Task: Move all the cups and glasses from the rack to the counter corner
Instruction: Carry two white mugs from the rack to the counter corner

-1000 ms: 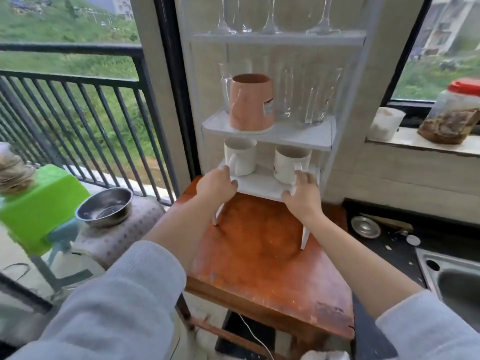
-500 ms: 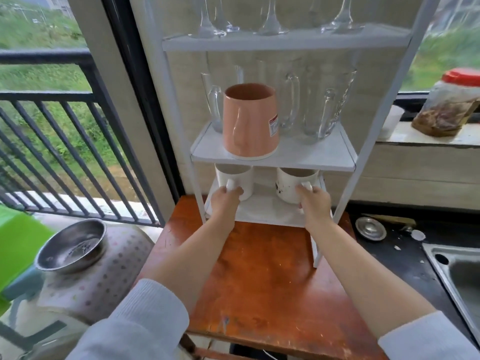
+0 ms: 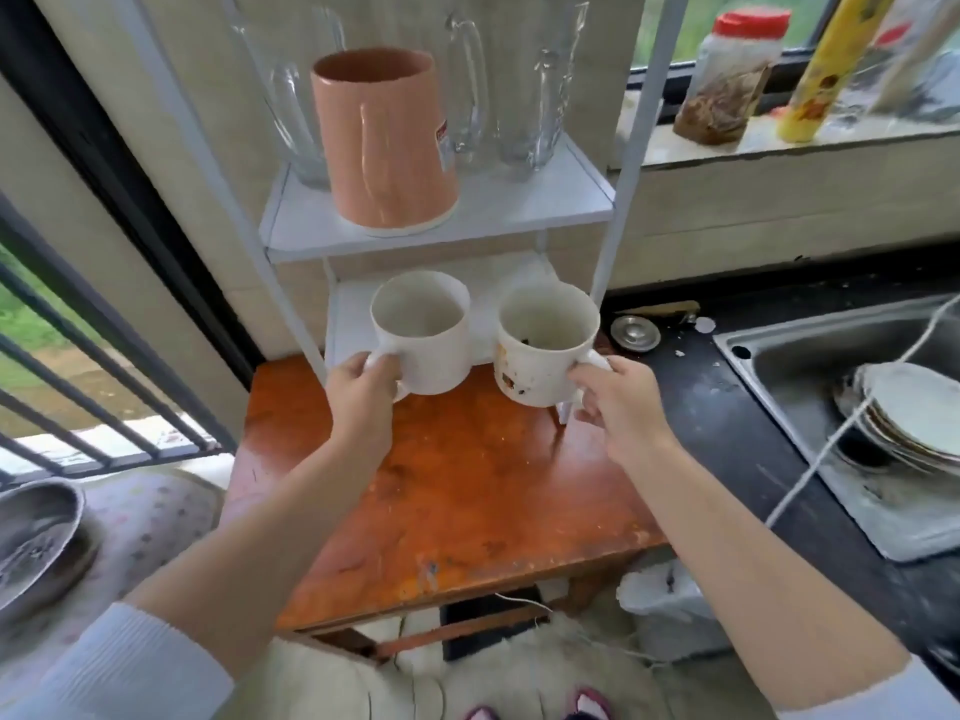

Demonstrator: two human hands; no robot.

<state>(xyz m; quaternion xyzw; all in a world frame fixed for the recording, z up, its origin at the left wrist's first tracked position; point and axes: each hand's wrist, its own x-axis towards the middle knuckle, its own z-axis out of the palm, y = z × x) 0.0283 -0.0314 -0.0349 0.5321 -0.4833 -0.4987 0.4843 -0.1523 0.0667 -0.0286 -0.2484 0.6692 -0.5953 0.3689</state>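
Observation:
My left hand (image 3: 361, 394) grips the handle of a plain white mug (image 3: 423, 337), held in the air in front of the white rack (image 3: 441, 220). My right hand (image 3: 615, 402) grips the handle of a second white mug (image 3: 543, 350) with orange stains and dark bits inside. Both mugs hang above the orange wooden table (image 3: 457, 491), off the rack's bottom shelf (image 3: 353, 324). On the middle shelf stand a pink pitcher (image 3: 384, 142) and several clear glass mugs (image 3: 498, 101).
A black counter (image 3: 727, 407) runs right of the table, with a steel sink (image 3: 810, 366) holding stacked plates (image 3: 914, 413). A small metal lid (image 3: 635, 333) lies in the counter corner. A jar (image 3: 727, 75) stands on the windowsill. A steel bowl (image 3: 31, 537) sits at left.
Both hands have taken the two white mugs by their handles and pulled them off the bottom shelf, toward me and upward. The view has tilted down and right.

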